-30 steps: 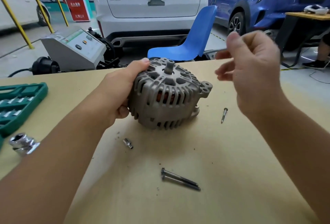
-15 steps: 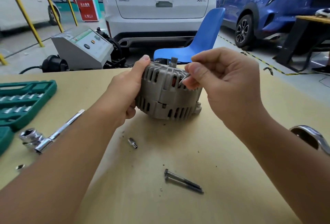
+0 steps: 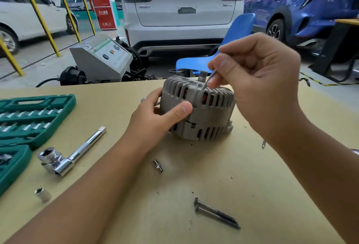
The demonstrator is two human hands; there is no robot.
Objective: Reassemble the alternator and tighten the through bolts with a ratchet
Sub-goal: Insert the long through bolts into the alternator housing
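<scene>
The grey alternator stands on the tan table, shaft stub up, copper windings showing through its slots. My left hand grips its left side, thumb across the front. My right hand pinches a thin through bolt whose tip meets the housing's top rim near a boss. Two long through bolts lie side by side near the front. A chrome ratchet with a socket on its head lies to the left.
An open green socket case fills the left edge. A loose socket and a small adapter lie on the table; another bolt's tip shows by my right forearm. Behind stand a blue chair, a grey machine and parked cars.
My left hand turned the alternator and shifted its grip, thumb now on the front. My right hand rose with the bolt, moving its tip from the side slots to the top rim.
</scene>
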